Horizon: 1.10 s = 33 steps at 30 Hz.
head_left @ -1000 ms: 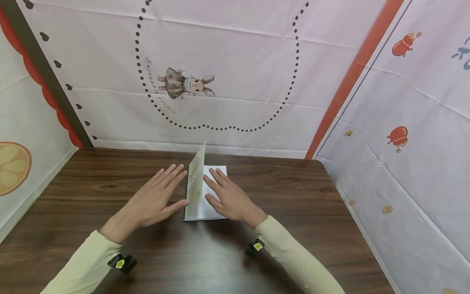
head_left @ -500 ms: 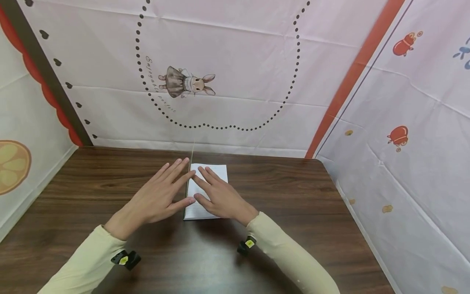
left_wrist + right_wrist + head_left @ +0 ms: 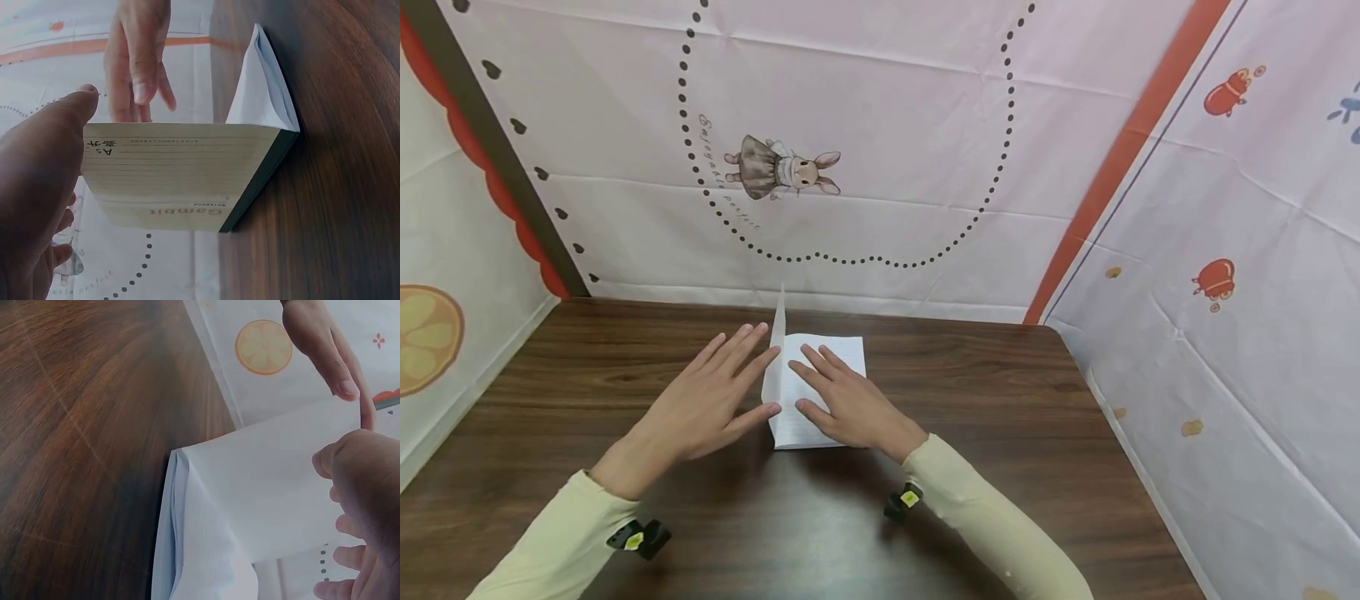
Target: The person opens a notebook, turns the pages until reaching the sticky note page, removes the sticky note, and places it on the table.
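Observation:
A small notebook (image 3: 808,433) lies on the table with its cover (image 3: 772,375) standing up at the left edge, tilted slightly left. The left wrist view gives the cover's cream outer face (image 3: 181,175), printed "Gambit", and a dark green spine (image 3: 259,181). My left hand (image 3: 703,404) is at the cover's outer side, fingers extended, thumb by its raised edge; whether it touches is unclear. Over the white lined pages is my right hand (image 3: 853,404), fingers spread and nearly straight. Contact with the pages cannot be told. In the right wrist view, the white inner side (image 3: 262,481) faces that hand.
The dark wood-grain table (image 3: 1000,417) extends on both sides of the notebook and in front of it. A printed white cloth (image 3: 887,167) hangs behind, with further cloth walls at left and right. A black wrist camera (image 3: 640,537) sits on the left sleeve.
The cover has swung from leaning right over the pages to tilting left, uncovering more of the pages. My left hand went right, then back left; my right hand shifted a little left.

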Tool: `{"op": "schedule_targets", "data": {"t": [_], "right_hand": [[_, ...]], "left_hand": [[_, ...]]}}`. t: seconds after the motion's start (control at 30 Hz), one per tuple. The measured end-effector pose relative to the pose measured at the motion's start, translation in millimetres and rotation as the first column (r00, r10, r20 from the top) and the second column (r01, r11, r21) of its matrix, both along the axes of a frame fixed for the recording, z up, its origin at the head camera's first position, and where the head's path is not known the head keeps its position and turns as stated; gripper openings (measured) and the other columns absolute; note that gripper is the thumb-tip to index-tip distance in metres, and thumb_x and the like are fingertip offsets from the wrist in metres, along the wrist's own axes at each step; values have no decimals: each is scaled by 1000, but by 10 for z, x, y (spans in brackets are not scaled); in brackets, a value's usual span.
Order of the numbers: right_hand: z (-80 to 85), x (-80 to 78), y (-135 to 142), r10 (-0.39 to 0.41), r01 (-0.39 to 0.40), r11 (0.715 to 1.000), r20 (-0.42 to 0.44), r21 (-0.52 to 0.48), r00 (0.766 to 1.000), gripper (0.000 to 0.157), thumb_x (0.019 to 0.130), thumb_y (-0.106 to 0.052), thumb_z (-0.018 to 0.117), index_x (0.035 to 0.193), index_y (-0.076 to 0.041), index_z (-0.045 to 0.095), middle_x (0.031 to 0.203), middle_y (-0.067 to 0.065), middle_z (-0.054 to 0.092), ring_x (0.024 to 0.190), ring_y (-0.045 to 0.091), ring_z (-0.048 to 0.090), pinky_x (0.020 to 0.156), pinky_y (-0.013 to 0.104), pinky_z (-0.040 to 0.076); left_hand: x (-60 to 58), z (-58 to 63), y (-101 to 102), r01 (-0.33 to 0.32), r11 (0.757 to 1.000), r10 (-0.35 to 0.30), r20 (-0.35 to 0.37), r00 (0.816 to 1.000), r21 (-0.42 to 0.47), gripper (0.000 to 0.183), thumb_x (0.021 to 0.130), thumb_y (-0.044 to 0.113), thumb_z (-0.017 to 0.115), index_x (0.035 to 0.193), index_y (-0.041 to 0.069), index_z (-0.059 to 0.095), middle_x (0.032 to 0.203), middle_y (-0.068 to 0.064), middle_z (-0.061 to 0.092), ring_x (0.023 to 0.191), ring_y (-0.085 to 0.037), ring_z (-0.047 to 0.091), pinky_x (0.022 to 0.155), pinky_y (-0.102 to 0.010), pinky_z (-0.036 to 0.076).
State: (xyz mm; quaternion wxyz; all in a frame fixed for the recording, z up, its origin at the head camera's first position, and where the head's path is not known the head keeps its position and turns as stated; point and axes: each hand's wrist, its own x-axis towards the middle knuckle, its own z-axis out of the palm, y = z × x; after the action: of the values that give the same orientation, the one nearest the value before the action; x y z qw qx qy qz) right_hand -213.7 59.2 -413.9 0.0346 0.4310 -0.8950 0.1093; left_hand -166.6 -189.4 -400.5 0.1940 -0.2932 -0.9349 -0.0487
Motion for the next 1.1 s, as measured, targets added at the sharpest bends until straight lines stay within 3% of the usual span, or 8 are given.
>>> {"op": "schedule_targets", "data": {"t": [0.13,0.27,0.43,0.6,0.73,0.97,1.1], "right_hand": [[-37,-6,46,-19,19,1000,4,4,1000,59,109,-40,46,160,-14,35,168,11,26,156,29,19,127,37,19],[-81,-29,116,-28,27,1000,23,14,999,61,108,-45,47,160,-14,36,168,10,27,157,29,19,126,38,21],[-179,-58,233,-26,24,999,55,40,998,69,104,-55,49,159,-15,37,168,10,27,156,32,21,126,40,24],[-329,-96,326,-14,10,996,44,87,999,72,103,-56,50,159,-13,38,167,12,29,155,33,23,127,37,20],[-437,-139,382,0,-1,992,12,125,1000,71,104,-56,49,158,-10,39,165,16,33,155,29,25,127,36,17],[-559,-162,499,-5,2,990,15,139,1000,71,105,-56,46,157,-9,40,164,17,35,155,26,27,127,39,18],[-612,-157,566,-20,16,989,28,147,999,71,105,-57,45,158,-10,39,164,15,34,154,28,28,127,40,20]], "left_hand": [[7,39,-75,-4,1000,4,-28,1000,-14,76,97,57,57,151,4,48,164,-20,31,153,-38,27,124,-52,21],[25,60,-165,-14,1000,13,-40,999,-18,74,96,55,60,148,3,51,163,-21,33,152,-39,28,127,-49,16],[52,37,-251,-8,1000,7,-53,999,-16,73,96,53,60,147,2,52,162,-21,34,151,-40,30,128,-46,13],[82,-10,-334,-5,1000,5,-54,999,-10,74,96,49,63,150,1,47,163,-19,34,150,-40,32,128,-44,11],[101,-49,-402,-5,1000,4,-33,999,-17,76,96,49,63,152,1,44,163,-18,35,150,-39,32,129,-43,7],[141,-159,-504,-27,999,27,30,999,-20,76,97,48,64,153,2,43,160,-18,40,149,-40,34,127,-47,16],[165,-258,-593,-49,999,49,87,995,-5,75,98,49,63,153,1,44,159,-20,41,148,-41,35,128,-45,13]]}}
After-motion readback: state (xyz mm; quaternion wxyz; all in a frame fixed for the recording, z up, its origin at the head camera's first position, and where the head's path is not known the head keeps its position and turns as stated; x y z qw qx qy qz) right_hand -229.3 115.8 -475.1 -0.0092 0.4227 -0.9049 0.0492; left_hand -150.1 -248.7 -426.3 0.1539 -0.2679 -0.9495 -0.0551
